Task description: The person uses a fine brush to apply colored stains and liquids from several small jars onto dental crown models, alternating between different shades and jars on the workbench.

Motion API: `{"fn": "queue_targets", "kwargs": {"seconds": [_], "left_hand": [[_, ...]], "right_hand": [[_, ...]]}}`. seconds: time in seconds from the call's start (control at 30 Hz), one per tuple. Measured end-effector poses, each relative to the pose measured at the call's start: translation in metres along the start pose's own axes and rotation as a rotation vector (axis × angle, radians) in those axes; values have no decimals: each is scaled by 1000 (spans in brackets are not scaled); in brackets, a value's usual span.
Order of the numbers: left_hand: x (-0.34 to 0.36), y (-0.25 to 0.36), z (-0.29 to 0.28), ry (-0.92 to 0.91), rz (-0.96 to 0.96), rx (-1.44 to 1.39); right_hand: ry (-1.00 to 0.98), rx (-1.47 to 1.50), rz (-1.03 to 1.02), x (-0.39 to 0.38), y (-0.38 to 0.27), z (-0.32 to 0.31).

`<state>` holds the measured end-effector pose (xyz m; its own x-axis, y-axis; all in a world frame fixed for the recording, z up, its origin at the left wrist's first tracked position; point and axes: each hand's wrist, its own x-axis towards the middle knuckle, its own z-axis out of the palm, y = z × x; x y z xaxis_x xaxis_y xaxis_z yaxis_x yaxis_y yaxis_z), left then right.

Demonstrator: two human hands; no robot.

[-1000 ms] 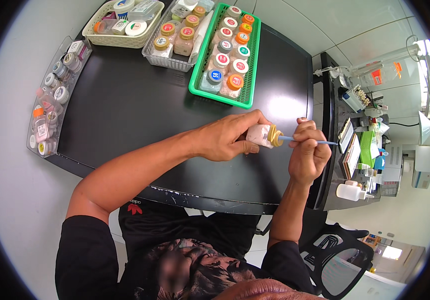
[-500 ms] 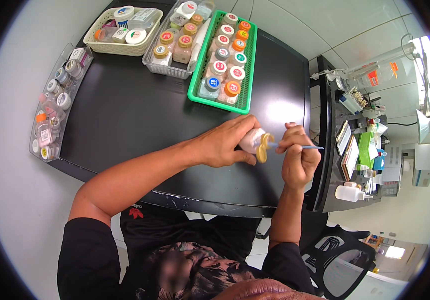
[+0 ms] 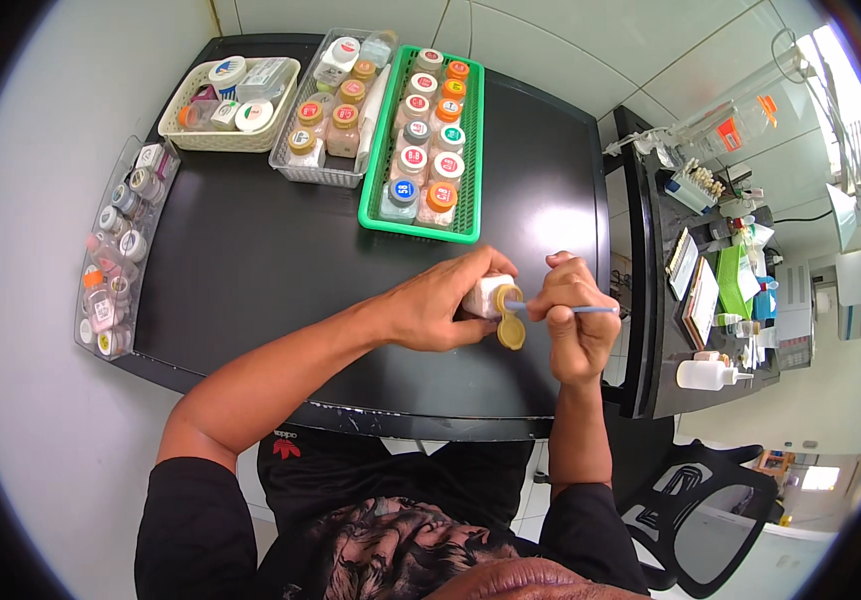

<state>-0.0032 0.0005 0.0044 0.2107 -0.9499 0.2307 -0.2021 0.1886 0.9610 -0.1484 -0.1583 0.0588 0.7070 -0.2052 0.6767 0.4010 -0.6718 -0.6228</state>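
Since the earlier frame, both my hands are shifting a little left, the gold lid (image 3: 512,333) is turning its round face more into view, and the baskets are appearing lower. Near the centre, my left hand (image 3: 436,308) is holding a small pale jar (image 3: 486,298) between thumb and fingers, tipping it so its mouth is facing right, with the open lid hanging just below. Right of it, my right hand (image 3: 579,318) is pinching a thin blue stick (image 3: 596,310); its near end is meeting the mouth, though I cannot tell how deep it is reaching. Everything is turning on this line: jar and stick are lying nearly end to end across the frame, the jar left of my right fingers, the left hand being the nearer one.

Beyond, the black table (image 3: 241,270) is carrying a green basket (image 3: 419,235) of capped bottles at upper centre, a grey basket (image 3: 316,177) beside it, then a cream basket (image 3: 216,143) at upper left. Farther right, a white squeeze bottle (image 3: 706,375) is lying on the side counter.
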Motion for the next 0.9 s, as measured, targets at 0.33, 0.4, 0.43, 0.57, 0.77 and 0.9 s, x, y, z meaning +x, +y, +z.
{"fn": "queue_targets", "kwargs": {"seconds": [0.33, 0.4, 0.43, 0.57, 0.77, 0.9], "left_hand": [[0, -5, 4, 21, 3, 8], [0, -7, 7, 72, 45, 2], [1, -7, 8, 66, -3, -29], [2, -1, 8, 75, -72, 22], [3, 0, 6, 114, -18, -1], [4, -2, -1, -12, -150, -143]], "right_hand": [[9, -118, -83, 1, -12, -1], [39, -173, -87, 3, -16, -1], [-5, -184, -96, 4, -18, -1], [0, -180, -123, 1, -17, -2], [98, -192, -192, -3, -22, 2], [160, -204, -253, -8, -25, 1]]}}
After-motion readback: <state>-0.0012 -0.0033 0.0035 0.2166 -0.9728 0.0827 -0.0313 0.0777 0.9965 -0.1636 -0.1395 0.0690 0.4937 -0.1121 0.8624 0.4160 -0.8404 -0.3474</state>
